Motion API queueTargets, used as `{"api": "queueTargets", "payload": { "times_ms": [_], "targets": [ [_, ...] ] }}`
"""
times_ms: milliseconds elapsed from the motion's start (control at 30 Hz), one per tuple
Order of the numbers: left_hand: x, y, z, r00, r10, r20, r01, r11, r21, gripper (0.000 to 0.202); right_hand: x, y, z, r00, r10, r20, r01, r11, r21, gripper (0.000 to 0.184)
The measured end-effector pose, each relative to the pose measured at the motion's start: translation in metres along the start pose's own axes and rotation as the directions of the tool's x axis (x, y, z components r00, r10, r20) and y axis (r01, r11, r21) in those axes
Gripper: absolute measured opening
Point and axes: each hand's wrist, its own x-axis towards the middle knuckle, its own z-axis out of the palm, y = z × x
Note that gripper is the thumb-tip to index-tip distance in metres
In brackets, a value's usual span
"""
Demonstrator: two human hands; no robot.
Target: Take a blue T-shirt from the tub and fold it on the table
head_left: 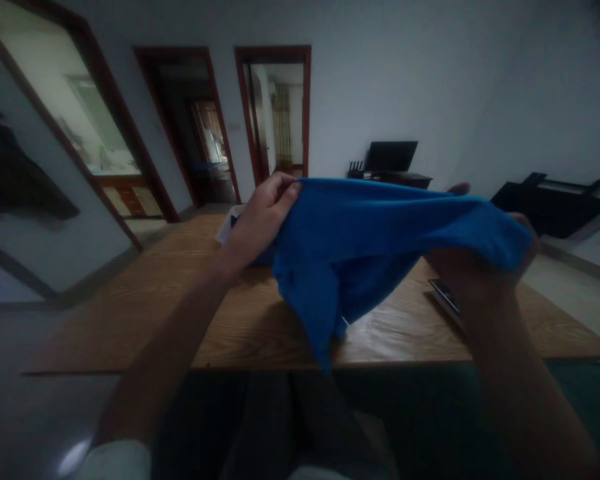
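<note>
A blue cloth [360, 247] hangs stretched between both my hands above a wooden table [180, 293]. My left hand [260, 217] pinches the cloth's left upper edge, fingers closed on the fabric. My right hand [475, 267] grips the right end, which is wrapped over the fingers. The cloth's lower part droops to the table's near edge. Behind my left hand lies something white [229, 225], mostly hidden.
A dark flat phone-like object [445, 293] lies on the table under my right wrist. Two open doorways [280, 113] stand at the back. A dark laptop [390, 157] sits on a low stand by the wall. A black folded frame [550, 200] rests at the right.
</note>
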Motion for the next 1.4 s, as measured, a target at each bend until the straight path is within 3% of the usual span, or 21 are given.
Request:
{"api": "queueTargets", "payload": {
  "times_ms": [100, 167, 200, 267, 367, 467, 567, 667, 767, 967, 1100, 1167, 1300, 1400],
  "targets": [
    [0.013, 0.023, 0.000, 0.997, 0.073, -0.011, -0.073, 0.997, -0.013, 0.021, 0.002, -0.016, -0.005, 0.992, -0.097, -0.077, 0.107, 0.986, 0.131, 0.034],
    [0.015, 0.022, 0.005, 0.994, 0.110, -0.002, -0.110, 0.993, 0.046, 0.022, 0.008, -0.014, -0.008, 0.989, -0.106, -0.105, 0.123, 0.979, 0.162, 0.024],
    [0.014, 0.016, 0.009, 0.992, 0.122, 0.012, -0.123, 0.987, 0.108, 0.023, 0.012, -0.007, -0.010, 0.991, -0.087, -0.103, 0.105, 0.977, 0.185, 0.027],
    [0.008, -0.010, 0.016, 0.992, 0.115, 0.054, -0.126, 0.948, 0.292, 0.027, 0.022, 0.019, -0.010, 0.996, -0.027, -0.083, 0.046, 0.972, 0.230, 0.042],
    [-0.011, -0.073, 0.019, 0.994, 0.040, 0.101, -0.094, 0.781, 0.617, 0.036, 0.033, 0.081, -0.004, 0.996, 0.091, -0.011, -0.086, 0.969, 0.231, 0.038],
    [-0.033, -0.140, 0.006, 0.990, -0.117, 0.075, 0.011, 0.607, 0.795, 0.049, 0.031, 0.149, 0.004, 0.965, 0.233, 0.119, -0.235, 0.972, 0.005, 0.051],
    [-0.048, -0.189, -0.015, 0.968, -0.238, 0.080, 0.060, 0.530, 0.846, 0.060, 0.014, 0.198, 0.010, 0.890, 0.304, 0.341, -0.184, 0.922, -0.341, 0.067],
    [-0.049, -0.211, -0.027, 0.967, -0.237, 0.092, 0.055, 0.548, 0.835, 0.046, -0.008, 0.221, 0.015, 0.751, 0.334, 0.569, 0.058, 0.825, -0.562, 0.069],
    [-0.039, -0.220, -0.026, 0.974, -0.206, 0.090, 0.049, 0.585, 0.810, 0.038, -0.025, 0.231, 0.019, 0.667, 0.316, 0.674, 0.309, 0.706, -0.637, 0.068],
    [-0.012, -0.243, 0.004, 0.983, -0.169, 0.073, 0.051, 0.633, 0.772, 0.029, -0.028, 0.254, 0.030, 0.707, 0.212, 0.675, 0.518, 0.493, -0.698, 0.044],
    [0.002, -0.244, 0.038, 0.983, -0.136, 0.126, 0.001, 0.682, 0.731, 0.040, -0.012, 0.260, 0.039, 0.678, 0.067, 0.732, 0.620, 0.484, -0.618, 0.026],
    [0.000, -0.231, 0.053, 0.979, -0.091, 0.185, -0.063, 0.721, 0.690, 0.054, -0.003, 0.255, 0.041, 0.699, 0.045, 0.714, 0.602, 0.503, -0.620, 0.019],
    [-0.041, -0.187, 0.065, 0.944, -0.046, 0.327, -0.158, 0.808, 0.568, 0.058, 0.006, 0.227, 0.034, 0.788, 0.048, 0.614, 0.497, 0.539, -0.680, 0.021],
    [-0.101, -0.162, 0.055, 0.829, -0.166, 0.534, -0.096, 0.899, 0.427, 0.055, 0.006, 0.198, 0.025, 0.846, 0.044, 0.531, 0.422, 0.553, -0.718, 0.021]
  ]
}}
